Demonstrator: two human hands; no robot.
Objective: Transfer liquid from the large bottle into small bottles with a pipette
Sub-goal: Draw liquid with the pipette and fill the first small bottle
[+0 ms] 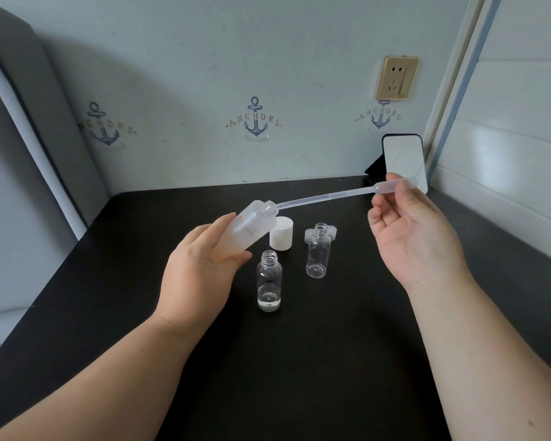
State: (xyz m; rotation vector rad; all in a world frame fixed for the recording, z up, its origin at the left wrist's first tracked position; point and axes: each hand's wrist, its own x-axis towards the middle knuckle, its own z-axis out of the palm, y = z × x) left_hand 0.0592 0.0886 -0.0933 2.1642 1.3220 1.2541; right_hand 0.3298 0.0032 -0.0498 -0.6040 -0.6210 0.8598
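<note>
- L hand grips the large bottle, fingers curled round its lower body; bottle is lifted off the table, tilted w/ its open neck up and to the right.
- R hand pinches the bulb of the pipette btwn thumb and forefinger, other fingers loosely curled; pipette runs nearly level, tip at or just inside the bottle mouth, can't tell how deep.
- 2 small bottles stand upright and uncapped below the hands: near small bottle has a shallow layer of clear liquid; far small bottle looks dry.
- White cap sits just behind the large bottle; clear small caps lie right behind the far small bottle.
- Black table: open room in front of the bottles and btwn the forearms; left edge runs diagonally, back edge meets the wall.
- Back right corner: a small mirror leans upright, near the R hand.
- Wall is pale blue w/ anchor prints; gold socket upper right; white panelling on the right side.
</note>
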